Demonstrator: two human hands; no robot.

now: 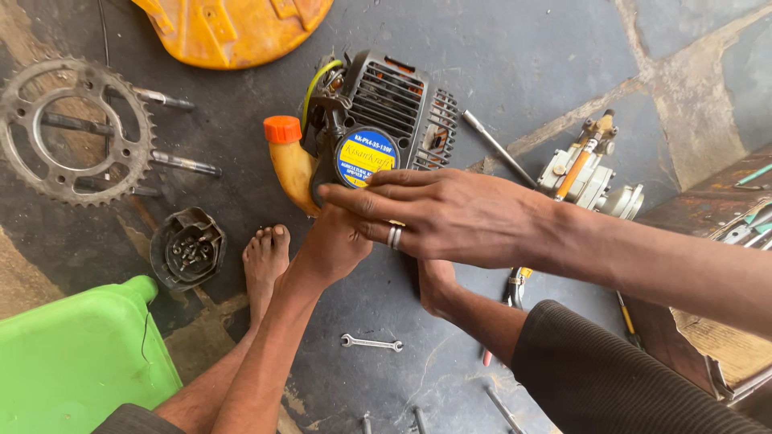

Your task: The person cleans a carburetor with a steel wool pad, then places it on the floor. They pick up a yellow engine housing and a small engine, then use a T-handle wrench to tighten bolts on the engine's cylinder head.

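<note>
A small engine (386,120) with a black slotted cover, a round blue-and-yellow sticker and a yellow fuel tank (291,173) with an orange cap (282,128) stands on the stone floor. My left hand (334,245) reaches up from the lower left and grips the engine's lower front, below the tank. My right hand (438,213), with rings on one finger, comes in from the right. It lies across the engine's front with its fingers stretched over the left hand. My bare feet (265,257) rest on the floor just below the engine.
A chain sprocket (76,128) lies at the left and a yellow plastic cover (233,28) at the top. Also around are a green tub (76,362), a black cup of screws (187,247), a metal carburettor part (587,173), a spanner (370,343) and a wooden box (716,233).
</note>
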